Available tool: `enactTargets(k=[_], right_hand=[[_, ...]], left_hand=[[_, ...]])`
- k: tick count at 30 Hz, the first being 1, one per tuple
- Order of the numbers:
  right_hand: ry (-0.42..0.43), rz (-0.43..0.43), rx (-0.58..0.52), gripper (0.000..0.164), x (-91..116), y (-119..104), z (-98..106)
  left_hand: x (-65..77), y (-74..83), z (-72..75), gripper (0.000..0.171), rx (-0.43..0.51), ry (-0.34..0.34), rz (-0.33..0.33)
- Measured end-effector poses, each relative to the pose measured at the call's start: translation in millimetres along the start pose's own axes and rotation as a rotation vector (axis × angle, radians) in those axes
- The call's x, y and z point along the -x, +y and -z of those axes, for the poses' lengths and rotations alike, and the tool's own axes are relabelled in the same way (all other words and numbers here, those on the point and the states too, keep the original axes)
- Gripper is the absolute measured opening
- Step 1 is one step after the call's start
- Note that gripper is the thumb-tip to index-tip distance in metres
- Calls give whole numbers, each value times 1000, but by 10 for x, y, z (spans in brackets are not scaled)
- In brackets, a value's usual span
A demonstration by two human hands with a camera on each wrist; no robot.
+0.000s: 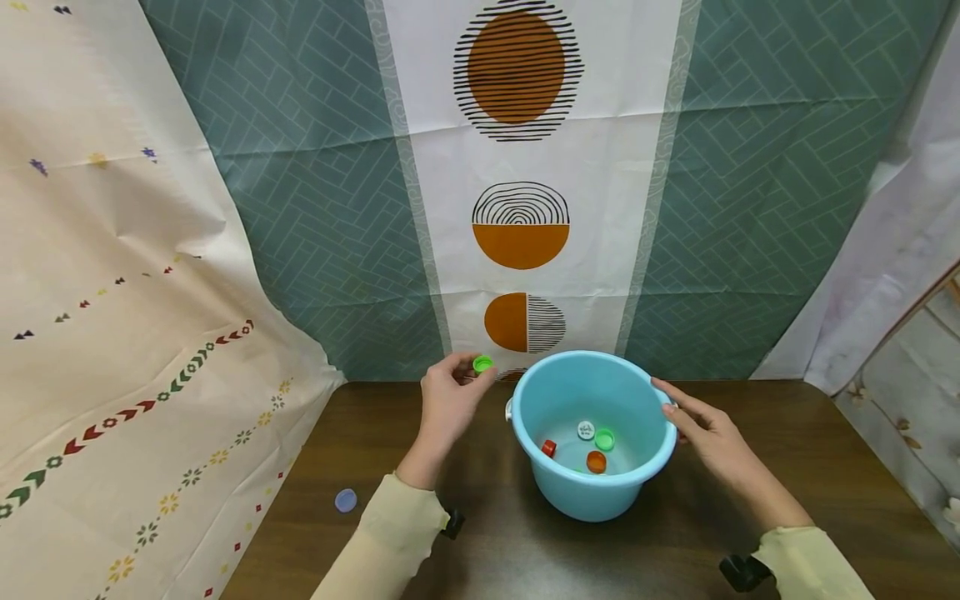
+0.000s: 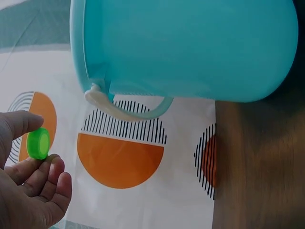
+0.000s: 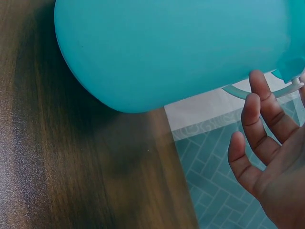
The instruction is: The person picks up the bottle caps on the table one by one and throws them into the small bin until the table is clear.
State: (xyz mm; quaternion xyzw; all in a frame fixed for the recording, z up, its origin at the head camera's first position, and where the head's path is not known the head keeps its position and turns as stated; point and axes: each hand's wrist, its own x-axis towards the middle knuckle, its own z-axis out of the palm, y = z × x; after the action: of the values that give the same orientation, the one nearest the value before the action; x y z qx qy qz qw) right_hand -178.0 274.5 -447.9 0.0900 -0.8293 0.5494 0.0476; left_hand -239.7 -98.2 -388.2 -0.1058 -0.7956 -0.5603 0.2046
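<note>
My left hand (image 1: 448, 398) pinches a green bottle cap (image 1: 482, 364) between thumb and fingers, raised just left of the bucket. The cap's side and round face show in the left wrist view. A light blue bucket (image 1: 588, 496) stands upright on the table. In it lie a white cap (image 1: 586, 430), a green cap (image 1: 604, 439), an orange cap (image 1: 596, 462) and a red cap (image 1: 549, 448). At the bucket's right rim rests my right hand (image 1: 708, 429), its index finger and thumb touching the edge. Its other fingers are loosely bent beside the outer wall.
A blue-violet cap (image 1: 346, 500) lies on the brown wooden table (image 1: 495, 550), left of my left forearm. The bucket's pale handle (image 2: 128, 112) hangs along its far side. Patterned cloth (image 1: 300, 208) hangs behind the table, and a cream cloth (image 1: 150, 333) drapes at the left.
</note>
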Motion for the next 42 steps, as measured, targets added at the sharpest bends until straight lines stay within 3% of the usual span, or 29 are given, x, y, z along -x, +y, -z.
enactTargets(k=[19,30,42], right_hand=[[2,-7,23,49,-21,-45,8],[8,0,20,48,-8,-27,9],[7,5,5,47,4,3,4]], left_hand=[[43,156,-204,23,3,-90,-56],[101,266,-308,24,25,-164,-63],[188,313,-439,23,19,-196,-71]])
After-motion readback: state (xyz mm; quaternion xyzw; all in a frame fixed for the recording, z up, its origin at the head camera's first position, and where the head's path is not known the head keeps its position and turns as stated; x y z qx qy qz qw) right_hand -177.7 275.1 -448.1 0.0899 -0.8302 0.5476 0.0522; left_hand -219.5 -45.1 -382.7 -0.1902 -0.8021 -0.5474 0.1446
